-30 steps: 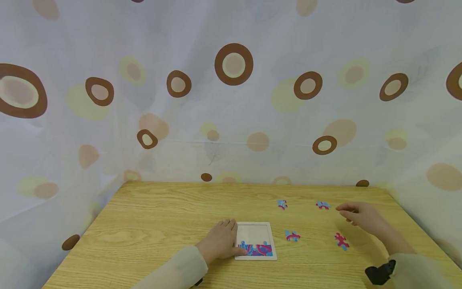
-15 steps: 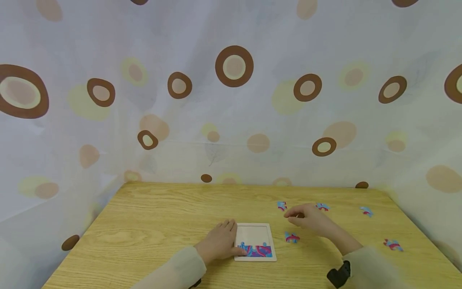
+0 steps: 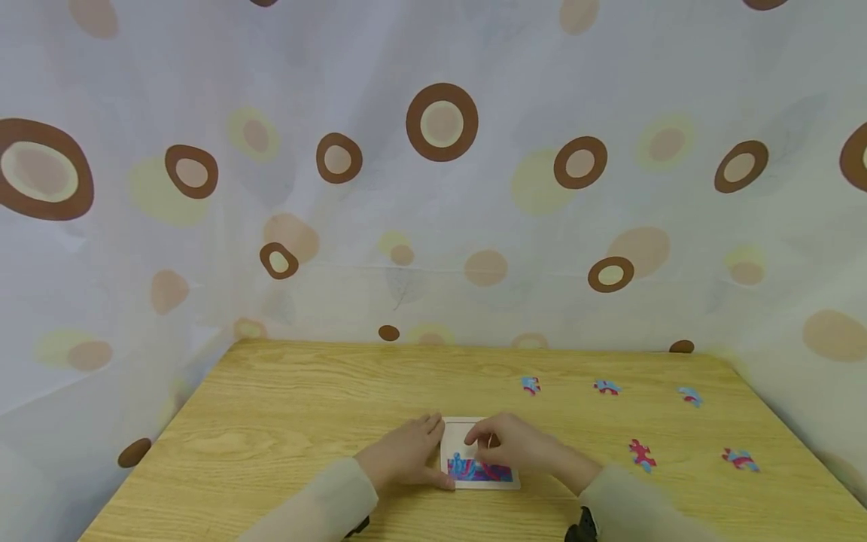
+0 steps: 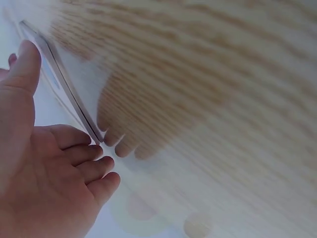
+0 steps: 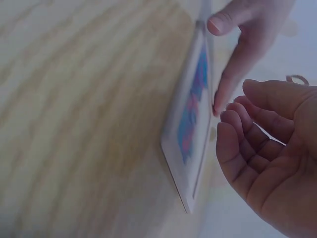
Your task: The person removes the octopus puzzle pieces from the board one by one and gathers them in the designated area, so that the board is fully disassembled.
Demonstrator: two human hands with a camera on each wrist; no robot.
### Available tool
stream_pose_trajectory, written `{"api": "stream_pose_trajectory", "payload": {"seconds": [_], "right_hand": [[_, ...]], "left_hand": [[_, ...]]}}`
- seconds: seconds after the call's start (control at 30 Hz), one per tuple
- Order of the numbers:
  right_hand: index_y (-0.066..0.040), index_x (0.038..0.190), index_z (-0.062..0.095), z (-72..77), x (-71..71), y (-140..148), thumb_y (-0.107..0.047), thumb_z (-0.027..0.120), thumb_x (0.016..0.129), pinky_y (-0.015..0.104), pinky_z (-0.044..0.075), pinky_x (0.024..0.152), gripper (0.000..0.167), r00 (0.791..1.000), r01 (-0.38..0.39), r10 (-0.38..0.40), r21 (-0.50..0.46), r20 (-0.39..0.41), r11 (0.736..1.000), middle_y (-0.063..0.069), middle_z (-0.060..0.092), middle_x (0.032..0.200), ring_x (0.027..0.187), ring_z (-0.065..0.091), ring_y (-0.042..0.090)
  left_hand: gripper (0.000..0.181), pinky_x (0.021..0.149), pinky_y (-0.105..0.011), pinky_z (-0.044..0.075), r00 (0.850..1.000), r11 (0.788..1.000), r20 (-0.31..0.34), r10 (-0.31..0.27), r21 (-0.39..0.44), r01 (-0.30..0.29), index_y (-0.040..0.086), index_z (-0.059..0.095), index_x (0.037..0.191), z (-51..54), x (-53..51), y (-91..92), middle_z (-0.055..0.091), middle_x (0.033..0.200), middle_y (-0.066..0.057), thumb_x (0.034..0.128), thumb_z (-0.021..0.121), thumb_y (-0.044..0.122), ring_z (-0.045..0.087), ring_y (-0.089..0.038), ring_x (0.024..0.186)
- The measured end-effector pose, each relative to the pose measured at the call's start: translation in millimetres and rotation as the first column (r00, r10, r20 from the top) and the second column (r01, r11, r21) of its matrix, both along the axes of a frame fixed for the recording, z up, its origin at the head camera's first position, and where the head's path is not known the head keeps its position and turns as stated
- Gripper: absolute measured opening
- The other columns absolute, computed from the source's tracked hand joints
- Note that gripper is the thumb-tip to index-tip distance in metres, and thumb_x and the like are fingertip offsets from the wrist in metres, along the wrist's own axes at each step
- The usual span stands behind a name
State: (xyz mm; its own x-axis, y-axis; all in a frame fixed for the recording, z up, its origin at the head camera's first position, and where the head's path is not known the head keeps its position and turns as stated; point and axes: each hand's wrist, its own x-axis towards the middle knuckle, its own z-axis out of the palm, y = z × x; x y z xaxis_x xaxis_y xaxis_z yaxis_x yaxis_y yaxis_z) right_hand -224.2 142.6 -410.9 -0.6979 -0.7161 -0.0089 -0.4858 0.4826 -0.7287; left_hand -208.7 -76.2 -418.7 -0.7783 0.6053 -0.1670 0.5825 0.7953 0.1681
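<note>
A white puzzle frame [image 3: 516,482] lies on the table, with joined blue, pink and purple pieces [image 3: 467,468] along its near side. My left hand [image 3: 405,452] rests flat at the frame's left edge, thumb at the near corner; the left wrist view shows that hand [image 4: 54,173] with its fingertips beside the frame's edge [image 4: 74,101]. Over the frame's middle is my right hand [image 3: 518,450], thumb and index finger drawn together around a puzzle piece, mostly hidden by the fingers. In the right wrist view this hand [image 5: 277,148] is curled beside the frame [image 5: 174,153].
Several loose puzzle pieces lie to the right: one [image 3: 531,385] behind the frame's right side, two farther right at the back [image 3: 606,387] [image 3: 691,396], and two nearer [image 3: 641,455] [image 3: 740,459]. A patterned cloth [image 3: 440,301] hangs behind the wooden table [image 3: 305,421].
My right hand has moved left from among the loose pieces to over the frame. The piece just right of the frame is gone from the table. My left hand has stayed at the frame's edge.
</note>
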Motion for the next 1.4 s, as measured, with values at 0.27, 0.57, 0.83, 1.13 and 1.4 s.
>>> {"api": "stream_pose_trajectory", "payload": {"seconds": [0.27,0.57,0.83,1.13,1.4], "right_hand": [[-0.001,0.100,0.064,-9.8,5.9,-15.3,-0.002,0.065,0.084,0.020,0.046,0.058,0.016,1.000,-0.013,0.013,0.002,0.012,1.000,-0.007,0.055,0.071,0.061,0.050,0.003],[0.002,0.105,0.062,-13.6,6.1,-17.8,-0.003,0.066,0.084,0.020,0.043,0.056,0.022,1.000,0.006,-0.006,0.020,0.025,1.000,-0.007,0.053,0.069,0.057,0.046,0.003],[0.000,0.100,0.063,-13.2,7.2,-19.0,-0.003,0.066,0.083,0.020,0.040,0.053,0.017,0.999,0.030,-0.031,0.027,0.038,0.999,-0.005,0.052,0.067,0.056,0.044,0.004],[-0.004,0.093,0.058,-15.3,5.5,-19.2,0.004,0.063,0.082,0.021,0.040,0.053,0.015,0.993,0.066,-0.062,-0.042,0.097,0.997,-0.001,0.052,0.071,0.060,0.047,0.009],[-0.004,0.095,0.057,-14.1,1.5,-16.7,0.001,0.057,0.088,0.022,0.043,0.052,0.008,0.977,0.076,-0.057,-0.090,0.203,0.993,0.003,0.052,0.080,0.061,0.048,0.013]], "left_hand": [[0.094,0.106,-0.035,0.028,1.000,1.000,0.011,-0.004,-0.024,0.004,0.000,0.032,0.142,3.2,1.2,0.6,0.029,0.145,-0.014,0.0773,0.056,0.064,0.029,-0.027,0.132],[0.093,0.106,-0.034,0.028,1.000,0.998,-0.014,-0.010,-0.058,0.009,-0.001,0.034,0.141,3.0,0.8,1.8,0.031,0.144,-0.014,0.0775,0.056,0.064,0.031,-0.026,0.131],[0.094,0.105,-0.034,0.029,0.999,0.997,-0.044,-0.021,-0.076,0.018,-0.001,0.035,0.140,4.9,1.8,3.2,0.033,0.143,-0.015,0.0769,0.055,0.065,0.033,-0.026,0.130],[0.094,0.105,-0.033,0.030,0.999,0.998,-0.040,-0.026,-0.065,0.023,-0.002,0.036,0.140,4.2,2.6,3.5,0.033,0.143,-0.015,0.0766,0.055,0.065,0.033,-0.027,0.129],[0.094,0.105,-0.033,0.029,0.999,0.997,-0.038,-0.020,-0.069,0.017,-0.001,0.035,0.140,0.3,1.2,3.5,0.033,0.144,-0.015,0.0766,0.054,0.065,0.033,-0.027,0.130]]}}
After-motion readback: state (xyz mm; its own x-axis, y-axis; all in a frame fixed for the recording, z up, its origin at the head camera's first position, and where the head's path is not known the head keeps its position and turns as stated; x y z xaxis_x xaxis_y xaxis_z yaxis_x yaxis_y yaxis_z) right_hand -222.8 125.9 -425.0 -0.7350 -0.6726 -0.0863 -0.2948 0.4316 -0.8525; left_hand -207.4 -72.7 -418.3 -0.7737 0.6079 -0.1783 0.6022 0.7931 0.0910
